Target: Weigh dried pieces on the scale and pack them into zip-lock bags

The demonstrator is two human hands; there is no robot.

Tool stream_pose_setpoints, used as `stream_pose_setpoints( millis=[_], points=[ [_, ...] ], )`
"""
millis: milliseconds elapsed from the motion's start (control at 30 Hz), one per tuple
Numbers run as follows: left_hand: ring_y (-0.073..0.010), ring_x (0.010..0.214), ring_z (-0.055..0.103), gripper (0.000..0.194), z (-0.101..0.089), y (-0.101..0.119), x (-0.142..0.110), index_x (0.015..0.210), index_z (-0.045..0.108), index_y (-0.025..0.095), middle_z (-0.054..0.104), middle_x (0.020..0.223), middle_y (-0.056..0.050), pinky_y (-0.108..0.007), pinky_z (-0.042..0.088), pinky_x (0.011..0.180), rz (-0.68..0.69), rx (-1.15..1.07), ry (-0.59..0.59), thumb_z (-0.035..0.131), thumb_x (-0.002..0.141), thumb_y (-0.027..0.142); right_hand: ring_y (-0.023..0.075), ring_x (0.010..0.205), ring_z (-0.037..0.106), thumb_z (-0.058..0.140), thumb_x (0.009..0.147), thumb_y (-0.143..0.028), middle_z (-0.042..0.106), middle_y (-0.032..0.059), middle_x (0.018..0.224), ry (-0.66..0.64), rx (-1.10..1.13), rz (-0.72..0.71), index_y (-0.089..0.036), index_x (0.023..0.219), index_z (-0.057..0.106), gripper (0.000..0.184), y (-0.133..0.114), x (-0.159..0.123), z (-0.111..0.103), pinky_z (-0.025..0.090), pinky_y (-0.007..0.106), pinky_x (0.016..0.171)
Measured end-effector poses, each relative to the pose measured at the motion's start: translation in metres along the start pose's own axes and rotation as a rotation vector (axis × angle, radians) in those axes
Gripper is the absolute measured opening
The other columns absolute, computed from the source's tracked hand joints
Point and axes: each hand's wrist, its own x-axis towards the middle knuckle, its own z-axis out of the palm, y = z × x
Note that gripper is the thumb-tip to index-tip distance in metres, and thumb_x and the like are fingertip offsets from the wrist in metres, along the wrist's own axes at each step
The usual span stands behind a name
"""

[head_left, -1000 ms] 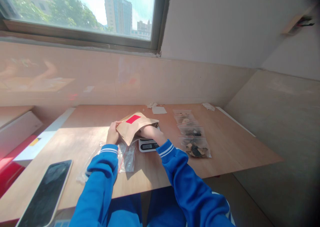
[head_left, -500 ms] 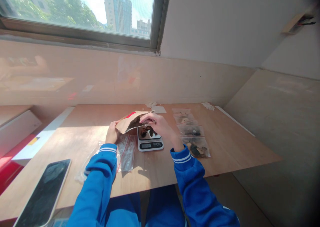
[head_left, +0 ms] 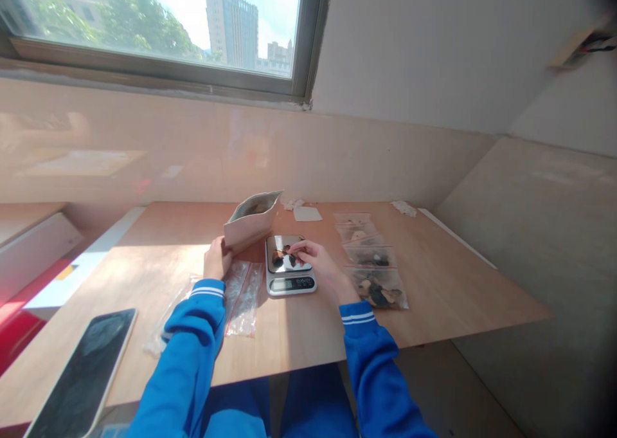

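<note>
My left hand grips the lower left corner of a brown paper bag, which stands upright with its mouth open toward me. A white kitchen scale with a shiny top plate sits right of the bag. Dark brown, curled dried pieces, like dried fungus, lie on the plate. Over the plate's right side is my right hand, its fingertips pinched together at one of the dark pieces. Just below the bag, clear zip bags lie flat beside my left sleeve.
Several zip bags of dried pieces lie in a column on the right. A large phone or tablet rests at the front left. A white card and crumpled tissue are near the wall.
My right hand has come out of the paper bag and moved down to the scale plate. My left hand has tipped the bag from lying over the scale to upright on its left.
</note>
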Motion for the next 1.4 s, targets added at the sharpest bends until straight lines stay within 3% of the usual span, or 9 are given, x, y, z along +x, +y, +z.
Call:
stream_pose_setpoints(
  millis=[133,367,500,633,867,967,1100,1200,1400],
  points=[
    [-0.0356,0.103,0.062,0.037,0.0,-0.002,0.0,0.11,0.055,0.018,0.063,0.107,-0.015,-0.048,0.046,0.092,-0.011,0.015,-0.009,0.059,0.073,0.019,0.01,0.067,0.057,0.069,0.071,-0.033,0.07,0.0048,0.097,0.027,0.013,0.074,-0.018,0.088,0.071,0.023,0.02,0.007,0.004,0.041,0.019,0.052],
    [-0.0361,0.103,0.062,0.036,0.0,-0.004,0.001,0.11,0.054,0.018,0.063,0.107,-0.015,-0.048,0.046,0.091,-0.01,0.022,-0.019,0.058,0.074,0.019,0.0081,0.058,0.057,0.067,0.072,-0.029,0.07,0.0041,0.093,0.01,-0.023,0.083,-0.018,0.096,0.069,0.026,0.023,0.013,0.008,0.038,0.017,0.044],
    [-0.0364,0.105,0.061,0.037,0.0,-0.003,0.001,0.111,0.054,0.019,0.063,0.109,-0.016,-0.048,0.045,0.092,-0.007,0.028,-0.021,0.057,0.074,0.018,0.0076,0.06,0.057,0.065,0.075,-0.033,0.067,0.0044,0.096,0.032,0.033,0.045,-0.018,0.102,0.066,0.031,0.022,0.011,0.006,0.04,0.018,0.047],
    [-0.0363,0.106,0.06,0.036,0.001,-0.003,0.002,0.111,0.053,0.018,0.062,0.111,-0.017,-0.048,0.046,0.092,-0.004,0.036,-0.026,0.056,0.075,0.019,0.0079,0.059,0.056,0.067,0.073,-0.036,0.065,0.0062,0.104,0.192,0.057,-0.01,-0.019,0.105,0.059,0.037,0.026,0.009,-0.004,0.044,0.022,0.049],
    [-0.0327,0.109,0.059,0.038,0.0,-0.003,0.001,0.114,0.053,0.018,0.061,0.112,-0.014,-0.046,0.046,0.095,-0.005,0.059,-0.042,0.055,0.076,0.019,0.0121,0.056,0.056,0.072,0.066,-0.037,0.064,0.0,0.078,0.384,-0.069,0.001,-0.021,0.091,0.054,0.035,0.043,0.0,-0.029,0.048,0.028,0.056],
    [-0.0319,0.11,0.058,0.039,0.0,-0.001,0.0,0.116,0.052,0.017,0.061,0.114,-0.014,-0.046,0.046,0.096,-0.012,0.075,-0.052,0.054,0.076,0.018,0.0143,0.062,0.059,0.072,0.065,-0.035,0.065,0.0009,0.077,0.405,-0.155,-0.002,-0.02,0.086,0.057,0.03,0.05,-0.006,-0.035,0.049,0.029,0.062],
    [-0.0316,0.111,0.058,0.039,-0.001,0.0,0.0,0.116,0.052,0.016,0.061,0.115,-0.014,-0.045,0.046,0.097,-0.023,0.089,-0.062,0.054,0.077,0.018,0.0172,0.074,0.063,0.072,0.063,-0.032,0.066,0.0031,0.081,0.385,-0.217,-0.026,-0.018,0.085,0.06,0.029,0.055,-0.012,-0.034,0.05,0.032,0.073],
    [-0.0318,0.111,0.059,0.039,-0.002,0.001,0.0,0.117,0.052,0.016,0.061,0.115,-0.015,-0.045,0.046,0.097,-0.026,0.092,-0.063,0.054,0.077,0.019,0.0182,0.073,0.062,0.072,0.063,-0.035,0.066,0.0033,0.079,0.386,-0.284,-0.008,-0.018,0.085,0.06,0.03,0.057,-0.01,-0.029,0.049,0.032,0.072],
    [-0.0317,0.11,0.059,0.038,-0.002,0.002,-0.001,0.115,0.053,0.016,0.061,0.114,-0.014,-0.045,0.046,0.096,-0.021,0.082,-0.055,0.054,0.077,0.019,0.0205,0.081,0.058,0.076,0.059,-0.038,0.059,0.0021,0.083,0.521,-0.458,-0.013,-0.02,0.086,0.054,0.04,0.066,0.0,-0.021,0.047,0.034,0.076]
  ],
)
